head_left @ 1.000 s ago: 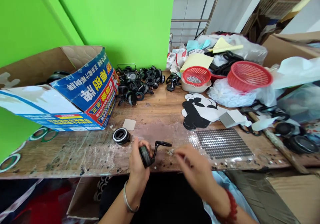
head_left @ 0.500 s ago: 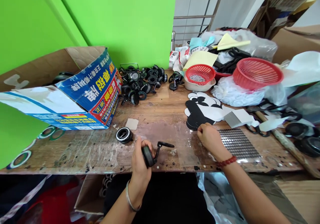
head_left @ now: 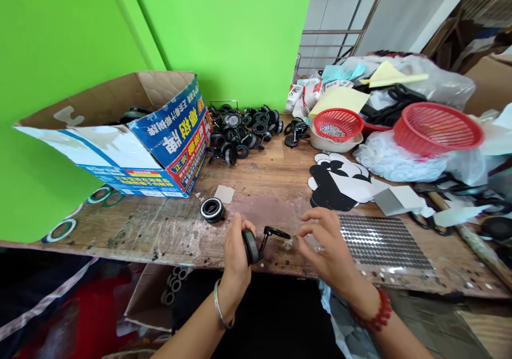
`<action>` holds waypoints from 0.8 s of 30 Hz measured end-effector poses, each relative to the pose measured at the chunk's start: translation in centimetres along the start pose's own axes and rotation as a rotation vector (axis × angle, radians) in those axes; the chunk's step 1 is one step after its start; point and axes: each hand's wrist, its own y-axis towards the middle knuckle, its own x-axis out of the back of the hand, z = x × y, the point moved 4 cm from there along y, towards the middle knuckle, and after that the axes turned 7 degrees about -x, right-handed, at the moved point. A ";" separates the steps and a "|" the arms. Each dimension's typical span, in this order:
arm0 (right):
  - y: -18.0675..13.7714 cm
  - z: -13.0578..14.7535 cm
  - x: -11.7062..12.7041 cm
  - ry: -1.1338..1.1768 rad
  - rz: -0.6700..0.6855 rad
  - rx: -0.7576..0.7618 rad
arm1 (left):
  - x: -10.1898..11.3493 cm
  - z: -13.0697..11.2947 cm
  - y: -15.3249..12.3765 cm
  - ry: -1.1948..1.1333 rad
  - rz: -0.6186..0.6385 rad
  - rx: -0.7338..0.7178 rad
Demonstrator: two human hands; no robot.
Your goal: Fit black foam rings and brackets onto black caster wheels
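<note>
My left hand (head_left: 236, 248) is closed round a black round part with a hinged arm (head_left: 258, 241), held on edge at the near edge of the wooden bench (head_left: 260, 188). My right hand (head_left: 326, 244) hovers just right of it, thumb and forefinger pinched together near the arm's tip; what they pinch is too small to name. A sheet of small round stickers (head_left: 378, 236) lies right of that hand. A single black ring with a silver rim (head_left: 212, 209) lies on the bench left of my left hand.
An open cardboard box (head_left: 160, 129) lies at the left. A pile of black round parts (head_left: 244, 129) is at the back. Two red baskets (head_left: 438, 127), plastic bags, paper sheets and black-and-white cutouts (head_left: 338, 180) crowd the right side. Tape rings (head_left: 60, 231) lie at the far left.
My right hand has come back from the sticker sheet to beside the black part, fingers pinched. The left hand still holds the part. The camera has shifted a little left.
</note>
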 end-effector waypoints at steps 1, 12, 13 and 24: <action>0.2 1.4 -0.3 0.011 0.013 0.040 | -0.1 -0.1 -0.1 0.008 0.007 -0.005; 1.4 3.7 -2.2 -0.092 0.202 0.234 | -0.5 -0.3 -1.0 -0.010 0.058 0.007; 1.4 3.7 -2.2 -0.087 0.218 0.241 | -0.5 -0.2 -1.0 -0.016 0.055 0.014; 0.5 2.6 -2.7 0.140 0.103 0.103 | -0.9 0.0 -1.0 -0.089 0.043 0.056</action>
